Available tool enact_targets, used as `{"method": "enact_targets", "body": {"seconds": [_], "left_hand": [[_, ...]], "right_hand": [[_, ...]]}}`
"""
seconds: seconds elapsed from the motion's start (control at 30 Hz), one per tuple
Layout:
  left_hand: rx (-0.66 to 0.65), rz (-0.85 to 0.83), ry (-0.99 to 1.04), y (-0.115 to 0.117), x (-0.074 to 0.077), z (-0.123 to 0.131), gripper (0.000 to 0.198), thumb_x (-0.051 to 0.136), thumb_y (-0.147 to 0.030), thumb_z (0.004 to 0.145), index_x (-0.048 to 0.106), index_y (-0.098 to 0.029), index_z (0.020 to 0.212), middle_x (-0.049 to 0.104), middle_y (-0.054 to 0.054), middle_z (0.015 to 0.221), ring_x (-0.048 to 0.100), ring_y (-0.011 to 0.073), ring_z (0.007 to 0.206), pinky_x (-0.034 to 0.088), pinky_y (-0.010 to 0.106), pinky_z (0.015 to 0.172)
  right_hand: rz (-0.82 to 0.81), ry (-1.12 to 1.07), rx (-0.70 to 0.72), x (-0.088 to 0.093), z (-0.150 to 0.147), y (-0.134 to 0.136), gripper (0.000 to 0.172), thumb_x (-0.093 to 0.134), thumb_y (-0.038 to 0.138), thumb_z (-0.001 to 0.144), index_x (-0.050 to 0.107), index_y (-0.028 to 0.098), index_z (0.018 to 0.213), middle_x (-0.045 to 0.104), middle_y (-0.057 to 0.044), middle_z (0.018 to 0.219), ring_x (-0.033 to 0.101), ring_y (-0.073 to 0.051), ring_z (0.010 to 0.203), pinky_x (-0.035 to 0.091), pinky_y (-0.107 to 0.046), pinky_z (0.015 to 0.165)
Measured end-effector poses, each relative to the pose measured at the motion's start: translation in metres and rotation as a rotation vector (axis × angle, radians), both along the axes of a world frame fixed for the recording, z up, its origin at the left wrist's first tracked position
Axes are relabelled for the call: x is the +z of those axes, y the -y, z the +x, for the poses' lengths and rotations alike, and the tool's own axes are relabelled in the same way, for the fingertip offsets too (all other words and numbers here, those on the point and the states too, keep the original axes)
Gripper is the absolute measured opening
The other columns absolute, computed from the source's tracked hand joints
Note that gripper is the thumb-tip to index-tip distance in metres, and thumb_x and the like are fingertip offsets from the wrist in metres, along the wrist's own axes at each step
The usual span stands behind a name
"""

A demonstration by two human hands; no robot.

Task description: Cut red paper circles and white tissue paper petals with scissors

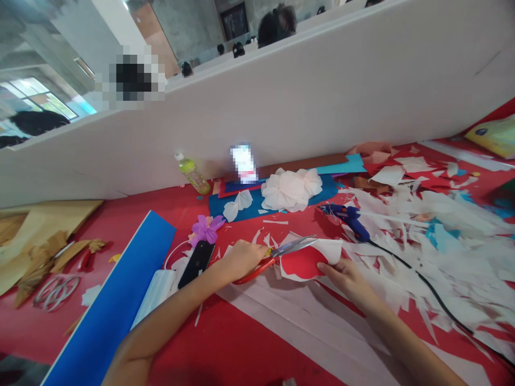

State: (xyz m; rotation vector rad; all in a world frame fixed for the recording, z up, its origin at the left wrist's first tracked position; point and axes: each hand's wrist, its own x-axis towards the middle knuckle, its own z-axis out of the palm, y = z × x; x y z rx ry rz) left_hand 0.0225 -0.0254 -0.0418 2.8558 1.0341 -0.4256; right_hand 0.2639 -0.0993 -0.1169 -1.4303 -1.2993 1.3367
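Observation:
My left hand point(246, 259) is closed around the orange handles of a pair of scissors point(293, 246). Their blades point right, lying across the upper edge of a piece of white paper point(332, 250). A rounded red piece point(302, 262) shows against that paper; whether it is a separate sheet on top I cannot tell. With thumb and fingers, my right hand point(343, 274) pinches the paper's right side. Behind my hands, a pale ruffled paper flower point(286, 190) rests on dark blue sheets point(219, 206), with smaller white petals point(238, 205) to its left.
A blue glue gun point(357, 224) with a black cord lies right, among heaped white scraps point(426, 236). Left are a black phone point(196, 264), a purple flower point(207, 229) and a long blue board point(116, 295). A bottle point(193, 175) and lit phone point(244, 163) stand by the white partition point(322, 96).

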Motion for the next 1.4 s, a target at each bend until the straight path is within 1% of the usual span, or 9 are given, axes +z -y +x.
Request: {"method": "enact_targets", "body": {"seconds": [0.13,0.37,0.6,0.73,0.93,1.13,1.2,1.3,1.4], "left_hand": [[-0.003,-0.007,-0.005,-0.001,0.0,-0.001,0.017,0.04,-0.018,0.09,0.058,-0.015,0.089,0.068,0.004,0.084,0.065,0.018,0.073,0.039,0.023,0.055],[-0.001,-0.025,0.045,0.0,-0.007,-0.004,0.02,0.04,-0.023,0.091,0.057,-0.016,0.084,0.066,0.003,0.074,0.064,0.0174,0.067,0.038,0.023,0.055],[0.275,-0.059,0.163,-0.003,-0.006,-0.009,0.019,0.044,-0.031,0.089,0.056,-0.018,0.092,0.067,0.006,0.088,0.065,0.0216,0.08,0.041,0.025,0.062],[0.365,0.015,0.055,-0.003,-0.011,-0.009,0.027,0.042,-0.032,0.089,0.052,-0.014,0.106,0.065,0.011,0.097,0.064,0.027,0.087,0.045,0.031,0.065],[0.433,0.074,-0.117,-0.002,-0.028,-0.007,0.036,0.044,-0.039,0.086,0.056,-0.011,0.105,0.059,0.016,0.101,0.063,0.0283,0.085,0.047,0.036,0.067],[0.376,0.05,-0.042,0.001,-0.01,0.004,0.026,0.04,-0.022,0.085,0.063,-0.011,0.09,0.064,0.015,0.094,0.059,0.0295,0.094,0.046,0.037,0.073],[0.391,-0.06,0.171,0.002,-0.006,0.014,0.028,0.038,-0.025,0.087,0.06,-0.015,0.102,0.065,0.011,0.096,0.06,0.0249,0.091,0.045,0.034,0.075],[0.376,-0.448,0.54,0.003,-0.009,0.031,0.041,0.046,-0.033,0.084,0.049,-0.02,0.122,0.065,0.006,0.099,0.06,0.0181,0.086,0.044,0.027,0.074],[0.359,-0.731,0.706,0.001,-0.018,0.045,0.024,0.048,-0.029,0.08,0.06,-0.015,0.097,0.062,0.003,0.078,0.054,0.013,0.066,0.039,0.022,0.057]], "right_hand": [[0.011,0.002,0.005,-0.003,0.001,0.0,0.041,0.053,0.053,0.072,0.033,0.022,0.052,0.03,0.004,0.05,0.024,-0.01,0.047,0.022,-0.026,0.045],[-0.022,-0.004,-0.026,0.007,-0.001,-0.001,0.044,0.054,0.054,0.07,0.032,0.023,0.048,0.031,0.003,0.047,0.025,-0.011,0.044,0.021,-0.027,0.042],[-0.034,-0.023,-0.023,0.003,0.001,-0.005,0.044,0.055,0.056,0.067,0.035,0.023,0.048,0.033,0.003,0.047,0.024,-0.011,0.045,0.021,-0.027,0.044],[-0.032,-0.013,-0.026,0.001,0.0,-0.005,0.044,0.055,0.058,0.066,0.037,0.023,0.047,0.034,0.002,0.048,0.025,-0.011,0.046,0.021,-0.027,0.045],[-0.053,0.013,-0.047,0.0,-0.001,-0.005,0.048,0.056,0.06,0.063,0.031,0.022,0.046,0.027,0.004,0.047,0.02,-0.01,0.046,0.017,-0.026,0.044],[-0.047,0.041,-0.055,-0.003,0.0,-0.004,0.05,0.056,0.059,0.065,0.029,0.022,0.045,0.024,0.005,0.045,0.018,-0.009,0.044,0.015,-0.026,0.042],[-0.028,0.038,-0.035,-0.005,0.0,-0.004,0.048,0.056,0.057,0.066,0.032,0.021,0.045,0.026,0.004,0.045,0.019,-0.009,0.044,0.016,-0.026,0.042],[-0.011,0.032,0.006,-0.006,-0.001,-0.002,0.044,0.057,0.053,0.069,0.038,0.021,0.045,0.032,0.004,0.045,0.023,-0.009,0.042,0.018,-0.026,0.041],[-0.022,0.037,0.062,-0.007,-0.001,-0.001,0.042,0.055,0.051,0.072,0.042,0.021,0.046,0.036,0.003,0.045,0.026,-0.009,0.041,0.02,-0.025,0.041]]}}
